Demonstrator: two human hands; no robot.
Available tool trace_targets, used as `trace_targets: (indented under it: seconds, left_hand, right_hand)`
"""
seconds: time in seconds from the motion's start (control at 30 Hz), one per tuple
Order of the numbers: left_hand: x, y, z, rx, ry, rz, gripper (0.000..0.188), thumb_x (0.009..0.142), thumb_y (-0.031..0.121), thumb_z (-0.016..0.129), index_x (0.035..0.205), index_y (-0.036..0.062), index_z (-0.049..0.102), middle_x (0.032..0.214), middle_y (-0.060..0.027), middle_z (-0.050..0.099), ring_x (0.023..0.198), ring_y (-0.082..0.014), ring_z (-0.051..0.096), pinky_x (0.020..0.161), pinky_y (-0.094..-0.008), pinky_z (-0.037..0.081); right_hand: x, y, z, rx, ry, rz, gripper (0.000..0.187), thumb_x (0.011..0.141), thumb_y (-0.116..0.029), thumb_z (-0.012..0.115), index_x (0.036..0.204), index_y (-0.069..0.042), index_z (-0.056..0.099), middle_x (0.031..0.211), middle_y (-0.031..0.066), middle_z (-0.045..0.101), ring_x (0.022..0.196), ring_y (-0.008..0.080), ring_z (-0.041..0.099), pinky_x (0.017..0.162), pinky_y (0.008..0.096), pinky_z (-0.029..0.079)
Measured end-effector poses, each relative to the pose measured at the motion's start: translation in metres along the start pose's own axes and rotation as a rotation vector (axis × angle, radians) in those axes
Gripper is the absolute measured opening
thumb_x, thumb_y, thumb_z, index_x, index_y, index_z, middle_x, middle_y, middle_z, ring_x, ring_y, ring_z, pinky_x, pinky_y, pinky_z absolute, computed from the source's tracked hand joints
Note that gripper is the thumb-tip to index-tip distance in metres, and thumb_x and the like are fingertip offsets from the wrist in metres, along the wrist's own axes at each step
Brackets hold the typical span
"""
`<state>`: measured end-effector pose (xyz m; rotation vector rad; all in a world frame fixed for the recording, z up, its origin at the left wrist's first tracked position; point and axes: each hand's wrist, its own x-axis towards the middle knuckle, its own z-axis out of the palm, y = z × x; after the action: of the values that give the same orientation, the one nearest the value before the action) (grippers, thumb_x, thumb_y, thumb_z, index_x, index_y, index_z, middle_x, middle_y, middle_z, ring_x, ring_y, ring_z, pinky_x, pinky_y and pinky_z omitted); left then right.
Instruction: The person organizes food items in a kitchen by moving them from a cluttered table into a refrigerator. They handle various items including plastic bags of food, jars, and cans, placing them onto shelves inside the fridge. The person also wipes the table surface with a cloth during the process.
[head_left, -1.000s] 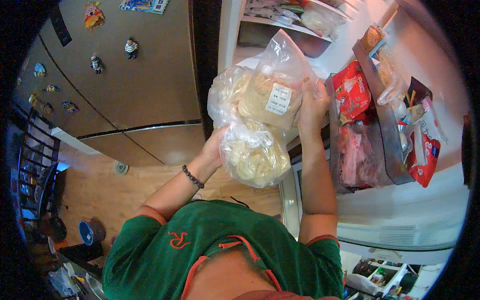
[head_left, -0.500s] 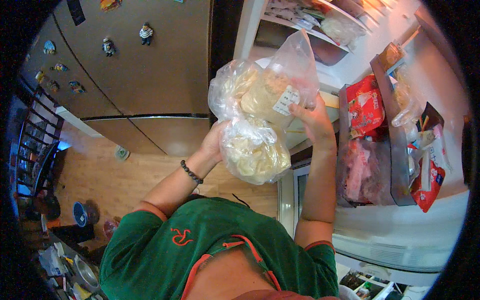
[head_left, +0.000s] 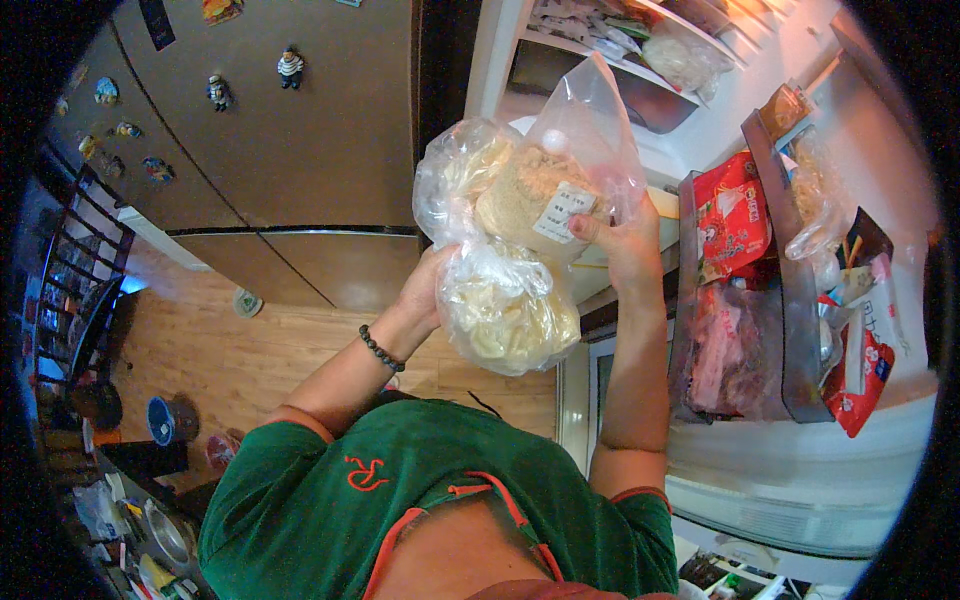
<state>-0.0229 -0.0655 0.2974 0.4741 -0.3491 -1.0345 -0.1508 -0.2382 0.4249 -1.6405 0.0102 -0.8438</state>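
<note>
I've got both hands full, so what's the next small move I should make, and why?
I'd probably shift your right hand slightly so its thumb clears the white label: the thumb overlaps the label's edge on the tan-filled bag, while your left hand seems to support the pale-filled bag nearer you.

bags [head_left: 510,315]: frame centre, between hands [head_left: 632,248]
figurines [head_left: 290,68]: on door panel [head_left: 320,170], upper left
packages [head_left: 685,62]: on shelf [head_left: 555,45], right of top centre
packets [head_left: 735,215]: in bin [head_left: 795,350], right side
bucket [head_left: 170,420]: on floor [head_left: 300,335], lower left
</note>
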Motion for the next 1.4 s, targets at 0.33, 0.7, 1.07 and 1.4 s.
trace_targets:
  seconds: [0.33, 0.7, 1.07, 1.4]
  left_hand:
    - [-0.001, 0.001, 0.015, -0.13, 0.007, -0.022, 0.033, 0.09, 0.017, 0.051, 0.114, -0.0047, 0.052, 0.107, -0.0152, 0.061, 0.096, -0.0257, 0.062, 0.086, -0.0395, 0.051]
    - [0.015, -0.007, 0.004, -0.095, 0.004, -0.079, 0.037, 0.093, 0.023, 0.048, 0.121, -0.0013, 0.047, 0.114, -0.0145, 0.058, 0.101, -0.0263, 0.059, 0.09, -0.0405, 0.048]
    - [0.061, 0.064, 0.012, -0.222, -0.005, -0.3, 0.035, 0.093, 0.023, 0.048, 0.119, -0.0017, 0.048, 0.111, -0.0158, 0.058, 0.103, -0.0281, 0.058, 0.091, -0.0419, 0.048]
    - [0.075, 0.121, 0.013, -0.229, 0.021, -0.403, 0.032, 0.089, 0.015, 0.05, 0.117, -0.0011, 0.049, 0.109, -0.0144, 0.059, 0.098, -0.026, 0.061, 0.086, -0.0419, 0.052]
  right_hand:
    - [-0.004, 0.0, -0.024, 0.222, -0.19, 0.164, 0.061, 0.068, -0.004, 0.077, 0.122, 0.0, 0.049, 0.119, 0.0078, 0.056, 0.108, 0.0161, 0.053, 0.092, 0.0316, 0.042]
    - [0.001, 0.026, -0.026, 0.177, 0.13, -0.014, 0.023, 0.074, -0.003, 0.073, 0.095, -0.001, 0.065, 0.089, 0.0026, 0.066, 0.079, 0.011, 0.059, 0.071, 0.0252, 0.047]
    - [0.072, -0.004, 0.014, 0.043, 0.224, 0.017, 0.027, 0.088, -0.014, 0.061, 0.107, 0.005, 0.06, 0.097, 0.0072, 0.065, 0.087, 0.0134, 0.06, 0.078, 0.0263, 0.047]
    - [0.121, 0.003, 0.054, -0.003, 0.457, 0.085, 0.017, 0.089, -0.012, 0.059, 0.093, 0.004, 0.064, 0.082, 0.0061, 0.065, 0.07, 0.0117, 0.061, 0.063, 0.0244, 0.049]
